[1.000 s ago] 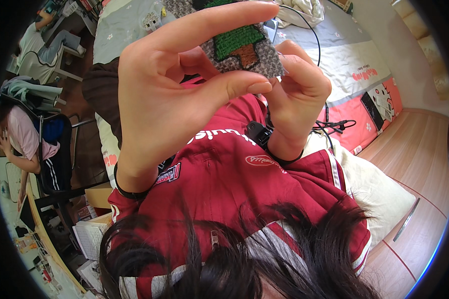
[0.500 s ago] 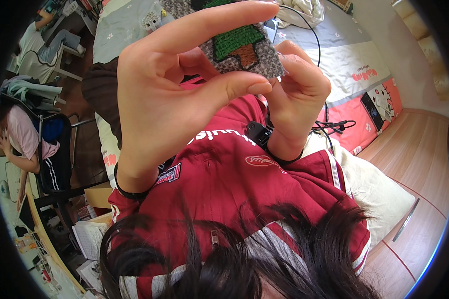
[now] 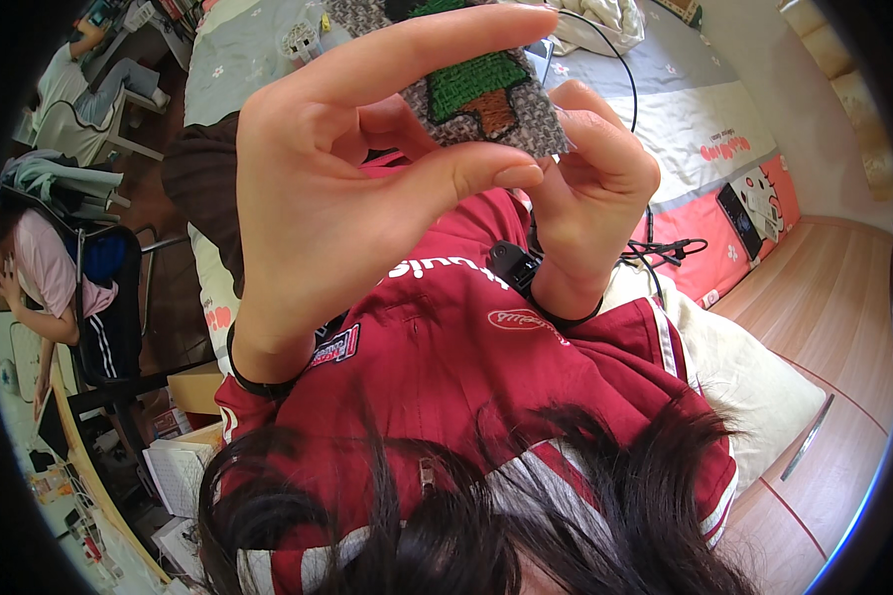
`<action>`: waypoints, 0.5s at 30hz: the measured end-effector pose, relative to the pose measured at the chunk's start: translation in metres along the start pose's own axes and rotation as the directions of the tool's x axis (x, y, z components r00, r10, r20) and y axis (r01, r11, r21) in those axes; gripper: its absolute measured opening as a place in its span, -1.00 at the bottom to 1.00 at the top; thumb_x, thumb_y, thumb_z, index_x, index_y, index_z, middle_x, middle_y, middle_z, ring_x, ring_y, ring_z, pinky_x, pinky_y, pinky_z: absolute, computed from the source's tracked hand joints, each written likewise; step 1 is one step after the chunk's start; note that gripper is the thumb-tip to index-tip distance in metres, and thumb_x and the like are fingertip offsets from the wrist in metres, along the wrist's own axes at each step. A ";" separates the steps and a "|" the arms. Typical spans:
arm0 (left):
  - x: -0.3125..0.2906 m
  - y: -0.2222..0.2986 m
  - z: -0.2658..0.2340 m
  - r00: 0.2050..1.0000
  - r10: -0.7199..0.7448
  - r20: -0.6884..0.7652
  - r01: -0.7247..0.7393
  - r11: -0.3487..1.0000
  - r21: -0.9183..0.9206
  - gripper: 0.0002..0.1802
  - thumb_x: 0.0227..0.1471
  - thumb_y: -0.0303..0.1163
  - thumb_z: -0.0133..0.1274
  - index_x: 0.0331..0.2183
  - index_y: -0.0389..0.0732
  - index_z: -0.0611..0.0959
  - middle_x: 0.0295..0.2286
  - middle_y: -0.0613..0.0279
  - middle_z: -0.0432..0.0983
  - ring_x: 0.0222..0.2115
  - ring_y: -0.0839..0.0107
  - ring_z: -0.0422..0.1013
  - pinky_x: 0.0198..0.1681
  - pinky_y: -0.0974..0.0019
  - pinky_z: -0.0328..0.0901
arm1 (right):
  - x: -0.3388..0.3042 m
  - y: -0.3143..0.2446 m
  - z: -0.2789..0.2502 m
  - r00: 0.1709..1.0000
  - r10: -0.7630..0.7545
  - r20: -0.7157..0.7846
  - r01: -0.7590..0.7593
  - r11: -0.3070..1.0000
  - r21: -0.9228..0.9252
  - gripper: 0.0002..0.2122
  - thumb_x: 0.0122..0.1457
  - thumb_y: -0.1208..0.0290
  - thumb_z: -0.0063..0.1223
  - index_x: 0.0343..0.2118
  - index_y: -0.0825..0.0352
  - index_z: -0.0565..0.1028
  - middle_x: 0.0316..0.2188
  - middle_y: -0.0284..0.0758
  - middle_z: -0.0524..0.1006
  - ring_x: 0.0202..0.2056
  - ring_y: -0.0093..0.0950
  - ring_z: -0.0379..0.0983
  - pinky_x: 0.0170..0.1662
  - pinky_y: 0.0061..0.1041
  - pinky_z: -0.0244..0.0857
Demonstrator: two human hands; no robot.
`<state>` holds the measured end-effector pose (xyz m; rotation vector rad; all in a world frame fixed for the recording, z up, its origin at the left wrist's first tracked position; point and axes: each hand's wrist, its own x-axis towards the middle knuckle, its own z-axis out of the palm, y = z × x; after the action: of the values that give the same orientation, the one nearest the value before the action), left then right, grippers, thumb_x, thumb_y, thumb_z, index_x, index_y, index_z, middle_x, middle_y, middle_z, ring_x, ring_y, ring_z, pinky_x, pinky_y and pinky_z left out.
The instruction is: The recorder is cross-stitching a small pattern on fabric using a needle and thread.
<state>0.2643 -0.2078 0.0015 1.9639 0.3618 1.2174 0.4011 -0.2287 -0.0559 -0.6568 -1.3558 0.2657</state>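
Observation:
Held up in front of my chest is a grey woven fabric patch (image 3: 551,109) embroidered with a green tree (image 3: 476,84) and a brown trunk, both edged in black. My left hand (image 3: 318,169) grips it from the left, its index finger stretched across the top and its thumb along the lower edge. At the patch's lower right corner, my right hand (image 3: 600,178) is closed with bent fingers pinching the edge. The upper part of the patch is partly covered by my left index finger. No needle or thread can be made out.
I sit on a bed with a patterned sheet (image 3: 734,109). Black cables (image 3: 665,253), a dark phone-like slab (image 3: 739,220) and a pale pillow (image 3: 754,397) lie to the right. Two other people are on the left, one by a chair (image 3: 109,297) at a cluttered desk (image 3: 99,476).
Both hands and the patch have shifted very slightly, a few pixels to the right and down. The grip stays the same.

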 end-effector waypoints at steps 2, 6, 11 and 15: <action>-0.001 0.000 0.000 1.000 0.002 0.005 -0.003 1.000 0.009 -0.40 -0.38 -0.75 0.08 -0.14 -0.48 0.36 -0.17 -0.10 0.32 -0.15 0.31 0.30 -0.16 0.43 0.27 | 0.000 0.000 0.000 1.000 -0.004 0.003 0.004 1.000 -0.010 -0.79 -0.37 0.73 0.04 -0.55 0.37 0.51 -0.71 -0.36 0.35 -0.68 -0.58 0.28 -0.63 -0.68 0.10; 0.000 0.001 0.001 1.000 0.007 0.010 -0.007 1.000 0.029 -0.41 -0.38 -0.75 0.08 -0.15 -0.48 0.36 -0.17 -0.10 0.33 -0.15 0.32 0.31 -0.16 0.44 0.27 | -0.001 0.001 0.000 1.000 0.001 -0.013 -0.001 1.000 0.006 -0.78 -0.37 0.74 0.04 -0.56 0.36 0.52 -0.71 -0.36 0.35 -0.68 -0.58 0.28 -0.63 -0.68 0.10; 0.000 0.002 0.001 1.000 0.008 0.017 -0.008 0.999 0.046 -0.41 -0.38 -0.75 0.09 -0.15 -0.48 0.36 -0.17 -0.10 0.33 -0.17 0.33 0.32 -0.17 0.44 0.28 | -0.001 0.000 0.001 1.000 0.005 -0.007 -0.005 1.000 0.009 -0.77 -0.37 0.74 0.04 -0.55 0.36 0.52 -0.71 -0.36 0.35 -0.68 -0.58 0.28 -0.63 -0.68 0.09; 0.000 0.002 0.001 1.000 0.008 0.021 -0.010 0.998 0.054 -0.41 -0.38 -0.75 0.09 -0.15 -0.48 0.37 -0.17 -0.10 0.33 -0.18 0.34 0.32 -0.18 0.45 0.28 | -0.001 0.000 0.000 1.000 0.017 -0.006 -0.017 1.000 0.016 -0.76 -0.38 0.74 0.03 -0.54 0.35 0.53 -0.71 -0.36 0.35 -0.68 -0.58 0.28 -0.64 -0.68 0.09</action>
<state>0.2646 -0.2092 0.0029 2.0248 0.3797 1.2040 0.4007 -0.2293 -0.0571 -0.6558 -1.3421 0.2873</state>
